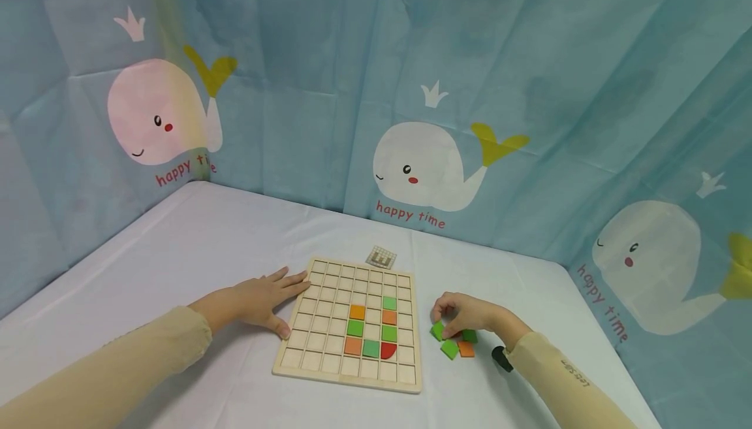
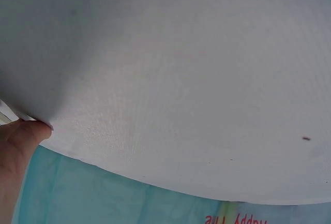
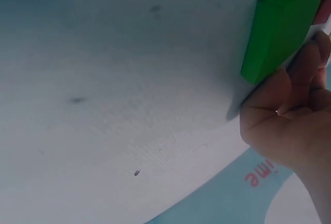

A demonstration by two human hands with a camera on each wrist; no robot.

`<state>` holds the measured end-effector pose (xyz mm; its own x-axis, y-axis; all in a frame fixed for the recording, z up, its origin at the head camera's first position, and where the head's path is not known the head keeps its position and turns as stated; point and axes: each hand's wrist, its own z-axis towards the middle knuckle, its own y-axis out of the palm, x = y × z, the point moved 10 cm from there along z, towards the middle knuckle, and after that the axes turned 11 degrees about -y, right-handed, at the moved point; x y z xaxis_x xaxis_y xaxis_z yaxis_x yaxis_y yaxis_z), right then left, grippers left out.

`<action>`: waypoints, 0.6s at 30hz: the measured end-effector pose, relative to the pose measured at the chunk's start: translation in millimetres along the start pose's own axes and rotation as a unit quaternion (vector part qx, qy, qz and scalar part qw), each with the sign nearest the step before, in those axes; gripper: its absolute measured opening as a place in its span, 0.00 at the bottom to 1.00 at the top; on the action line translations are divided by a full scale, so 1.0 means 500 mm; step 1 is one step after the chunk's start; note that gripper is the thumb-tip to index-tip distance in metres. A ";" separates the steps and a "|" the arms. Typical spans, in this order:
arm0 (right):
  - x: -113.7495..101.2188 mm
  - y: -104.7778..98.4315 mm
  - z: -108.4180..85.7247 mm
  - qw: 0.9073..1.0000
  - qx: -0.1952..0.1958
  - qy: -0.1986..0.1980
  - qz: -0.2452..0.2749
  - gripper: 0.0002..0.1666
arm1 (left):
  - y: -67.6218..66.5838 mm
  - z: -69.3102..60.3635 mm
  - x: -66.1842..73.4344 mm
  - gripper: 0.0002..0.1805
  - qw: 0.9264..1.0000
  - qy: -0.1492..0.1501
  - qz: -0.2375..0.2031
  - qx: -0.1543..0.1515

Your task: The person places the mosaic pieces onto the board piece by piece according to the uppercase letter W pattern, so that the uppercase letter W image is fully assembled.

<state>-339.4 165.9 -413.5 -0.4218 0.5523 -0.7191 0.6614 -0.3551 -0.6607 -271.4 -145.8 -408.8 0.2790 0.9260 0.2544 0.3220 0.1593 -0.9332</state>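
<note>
The left hand [image 1: 258, 300] lies with fingers spread on the left edge of the wooden board [image 1: 313, 343], which sits mid-table. Right of it, the right hand's [image 1: 472, 315] fingers bend round a green tile [image 1: 437, 332]; I can't tell whether they pinch it. Its knuckles partly hide a darker tile [image 1: 470, 336]; the sleeve [image 1: 558, 377] covers part of something black [image 1: 501, 358]. The small card's [image 1: 381, 257] print is hard to read.
</note>
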 end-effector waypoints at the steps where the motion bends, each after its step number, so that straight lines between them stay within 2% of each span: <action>1: 0.000 0.000 -0.001 1.000 -0.001 -0.001 0.003 0.11 | 0.000 0.000 0.000 0.57 1.000 0.001 0.001 0.001; 6: 0.001 -0.001 -0.002 1.000 0.001 0.006 0.013 0.09 | 0.000 0.000 0.000 0.58 1.000 0.000 0.002 0.001; 13: -0.013 -0.008 -0.008 0.998 0.007 0.009 0.055 0.06 | 0.001 0.001 -0.002 0.58 1.000 -0.002 0.001 -0.001; 18: -0.028 -0.022 -0.013 0.996 0.034 0.010 0.088 0.07 | 0.002 0.001 -0.003 0.58 1.000 -0.005 0.000 -0.003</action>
<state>-336.6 167.1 -394.8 -0.2902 0.4924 -0.8205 0.6803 -0.4969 -0.5388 -272.2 -147.0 -410.2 0.2706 0.9289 0.2526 0.3274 0.1579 -0.9316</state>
